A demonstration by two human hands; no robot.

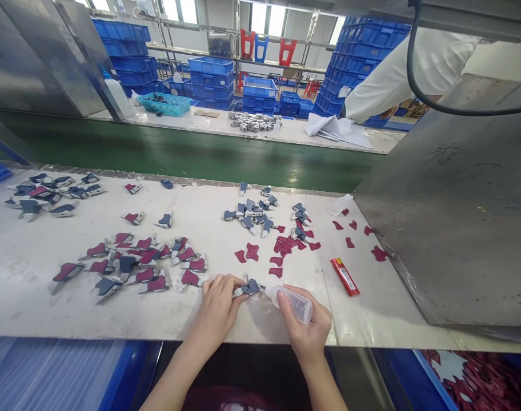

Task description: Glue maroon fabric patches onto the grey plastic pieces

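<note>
My left hand pinches a small blue-grey and silver part just above the white tabletop. My right hand is wrapped round a translucent squeeze bottle, tilted on its side. Its narrow tip points left and comes right up to the part; whether they touch I cannot tell. Beyond my hands lie loose maroon pieces in a small heap. Left of my left hand spreads a pile of similar parts, many with maroon faces.
More blue-grey parts lie behind the maroon pieces, and another group at far left. A red packet lies to the right, near a metal panel. Across the green belt, a person's white sleeve reaches in.
</note>
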